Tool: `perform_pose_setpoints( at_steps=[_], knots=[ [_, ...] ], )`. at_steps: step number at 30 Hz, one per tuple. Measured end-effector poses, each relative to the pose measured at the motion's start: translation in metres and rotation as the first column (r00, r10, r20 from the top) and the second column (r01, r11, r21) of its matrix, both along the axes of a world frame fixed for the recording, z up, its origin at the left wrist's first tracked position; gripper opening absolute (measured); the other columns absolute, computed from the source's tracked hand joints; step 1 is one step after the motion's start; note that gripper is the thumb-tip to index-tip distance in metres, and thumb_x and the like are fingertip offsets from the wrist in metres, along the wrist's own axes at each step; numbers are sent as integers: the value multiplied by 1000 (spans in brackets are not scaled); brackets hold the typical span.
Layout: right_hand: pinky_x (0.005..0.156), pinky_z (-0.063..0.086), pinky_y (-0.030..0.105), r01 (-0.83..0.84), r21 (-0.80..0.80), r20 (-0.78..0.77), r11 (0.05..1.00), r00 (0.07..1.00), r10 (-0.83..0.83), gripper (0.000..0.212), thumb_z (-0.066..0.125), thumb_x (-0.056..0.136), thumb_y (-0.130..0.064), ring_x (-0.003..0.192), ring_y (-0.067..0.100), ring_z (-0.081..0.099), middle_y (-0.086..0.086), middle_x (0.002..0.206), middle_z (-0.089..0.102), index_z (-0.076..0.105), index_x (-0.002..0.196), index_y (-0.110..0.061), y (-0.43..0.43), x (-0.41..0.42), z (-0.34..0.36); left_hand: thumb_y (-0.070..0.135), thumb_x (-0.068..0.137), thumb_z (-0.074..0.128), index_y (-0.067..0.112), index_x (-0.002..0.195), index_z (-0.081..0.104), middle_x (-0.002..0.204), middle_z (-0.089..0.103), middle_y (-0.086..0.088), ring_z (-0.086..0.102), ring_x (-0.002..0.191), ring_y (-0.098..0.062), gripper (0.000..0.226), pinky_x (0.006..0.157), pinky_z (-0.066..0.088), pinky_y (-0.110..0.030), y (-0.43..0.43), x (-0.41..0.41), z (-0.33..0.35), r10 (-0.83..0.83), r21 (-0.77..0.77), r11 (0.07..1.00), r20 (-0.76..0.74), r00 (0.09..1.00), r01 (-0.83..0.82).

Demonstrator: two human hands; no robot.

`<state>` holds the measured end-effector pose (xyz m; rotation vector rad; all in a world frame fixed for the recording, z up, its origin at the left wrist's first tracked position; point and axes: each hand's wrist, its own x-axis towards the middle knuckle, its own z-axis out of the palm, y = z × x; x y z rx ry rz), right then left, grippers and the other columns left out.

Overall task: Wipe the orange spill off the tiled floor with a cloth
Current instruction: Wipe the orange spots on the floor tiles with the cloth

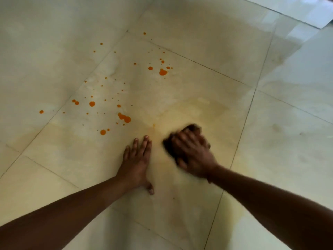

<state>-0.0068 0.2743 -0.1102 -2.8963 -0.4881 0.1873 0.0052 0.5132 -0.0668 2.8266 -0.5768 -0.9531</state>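
Orange drops of the spill (124, 117) lie scattered over the pale tiled floor (207, 51), from the left middle up to a larger blot (163, 72) further back. My right hand (193, 156) presses a dark brown cloth (191, 127) flat on the floor, blurred by motion. Around it the tile shows a yellowish smeared film (194, 109). My left hand (137, 163) rests flat on the tile to the left of the cloth, fingers spread, holding nothing. The nearest drops (103, 132) lie to its upper left.
A white wall (45, 33) meets the floor along the left. At the top right corner lies a bright white panel or sheet (306, 9). Dark grout lines cross the tiles.
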Motion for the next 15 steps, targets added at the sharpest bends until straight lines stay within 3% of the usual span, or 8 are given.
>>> perform_pose_setpoints(
  at_steps=[2,3,5,8,10,13,15],
  knots=[
    [114,12,62,289,-21,-49,957,956,-290,77,39,83,-56,149,26,6,3,162,17,22,153,-28,17,47,2,62,38,85,14,148,-25,153,-36,-3,-27,143,-31,162,117,-5,-49,1,-1,-2,10,-13,1000,1,1000,-10],
    [115,9,62,336,-12,-51,942,941,-336,77,37,83,-57,149,27,6,3,162,16,22,153,-27,37,56,5,63,38,84,14,147,-25,154,-35,-3,-27,142,-31,162,118,-5,-49,1,0,-3,5,-14,1000,9,1000,-5],
    [113,13,63,218,31,-21,975,976,-218,77,38,81,-56,149,28,11,4,160,22,27,152,-26,73,32,6,66,39,83,13,147,-25,155,-33,-4,-27,142,-31,162,118,-4,-49,4,-1,-6,-17,-1,1000,18,1000,17],
    [111,20,63,-51,13,-18,999,999,51,76,42,83,-56,148,27,16,3,159,26,28,152,-27,49,-30,6,68,41,81,13,148,-25,154,-35,-4,-28,142,-31,160,118,-5,-48,8,-4,-2,-19,-12,1000,41,999,20],
    [109,23,64,23,-13,-27,1000,999,-23,76,41,81,-57,148,26,17,2,159,26,29,151,-28,23,-10,3,68,41,82,13,148,-23,155,-33,-5,-28,142,-31,160,118,-6,-48,4,-2,-2,-26,-27,999,35,999,27],
    [115,8,60,289,-31,-79,957,954,-291,77,35,83,-57,149,25,3,0,163,13,17,154,-30,53,66,6,71,39,81,11,149,-20,157,-28,-9,-23,144,-30,161,119,-4,-47,8,-5,-2,8,-13,1000,67,998,-7],
    [115,9,61,235,-13,-51,972,971,-236,78,35,82,-55,149,26,5,2,162,16,20,153,-28,91,71,8,77,38,76,9,150,-16,158,-23,-12,-17,146,-29,160,118,-3,-47,15,-12,-9,85,-1,996,123,989,-85]
  ],
)
